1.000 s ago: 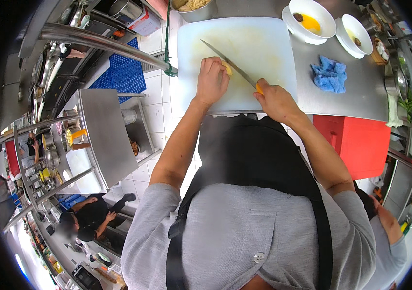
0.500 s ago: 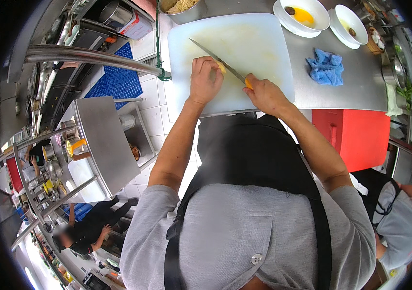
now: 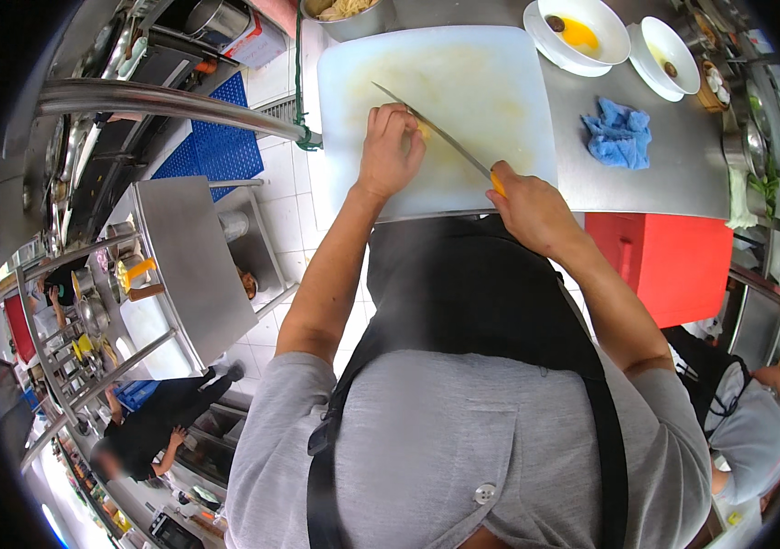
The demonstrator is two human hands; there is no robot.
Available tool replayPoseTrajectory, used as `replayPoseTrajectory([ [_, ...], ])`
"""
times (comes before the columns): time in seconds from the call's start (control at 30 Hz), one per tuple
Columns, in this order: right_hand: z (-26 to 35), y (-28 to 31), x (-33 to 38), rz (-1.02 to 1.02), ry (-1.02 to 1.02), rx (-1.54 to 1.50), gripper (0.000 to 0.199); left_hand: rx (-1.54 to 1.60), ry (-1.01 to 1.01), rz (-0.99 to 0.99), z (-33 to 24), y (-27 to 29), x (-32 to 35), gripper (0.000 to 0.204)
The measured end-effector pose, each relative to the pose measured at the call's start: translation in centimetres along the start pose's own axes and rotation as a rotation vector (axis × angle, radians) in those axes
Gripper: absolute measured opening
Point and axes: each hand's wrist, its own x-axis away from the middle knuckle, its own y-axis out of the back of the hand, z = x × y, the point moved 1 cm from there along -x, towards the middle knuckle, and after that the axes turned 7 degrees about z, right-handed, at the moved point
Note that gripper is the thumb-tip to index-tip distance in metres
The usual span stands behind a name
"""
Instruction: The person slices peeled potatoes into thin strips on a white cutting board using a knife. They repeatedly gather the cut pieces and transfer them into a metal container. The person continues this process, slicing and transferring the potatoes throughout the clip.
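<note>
Where the large white plastic cutting board [image 3: 463,101] lies on the stainless steel desk [image 3: 655,174], its near edge runs flush with the desk's front edge, just ahead of the person's black apron [image 3: 472,293]. Most of the board's surface is bare, with faint yellow staining across the middle, so there is open room above and to both sides of the hands. On the left, the board's edge stands at the desk's end, beside a green cord [image 3: 299,82] tied to a thick steel rail [image 3: 170,102] over the tiled floor. To the right, bare steel separates the board from a crumpled blue cloth [image 3: 620,133], and beyond that sit two white bowls, one holding yellow liquid [image 3: 582,32] and a smaller one [image 3: 669,55]. A metal pan of pale shredded food [image 3: 344,11] touches the board's far left corner.

The right hand [image 3: 532,206] is clenched around the yellow handle of a long thin-bladed knife [image 3: 431,128], whose blade slants up and left across the board. The left hand [image 3: 390,151] is curled, fingertips pressed down on a small yellow piece of food [image 3: 423,131] that is mostly hidden beneath them, right against the blade near the board's middle.
</note>
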Motion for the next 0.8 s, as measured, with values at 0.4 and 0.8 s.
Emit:
replayPoseTrajectory([
  [0.4,0.2,0.5,-2.9,0.037,0.036,-0.003,0.032,-0.002,-0.012,-0.027,0.2,0.0,0.2,0.026],
  [0.8,0.6,0.6,-3.3,0.060,0.030,-0.017,0.029,-0.004,0.006,-0.026,0.2,0.0,0.1,0.025],
])
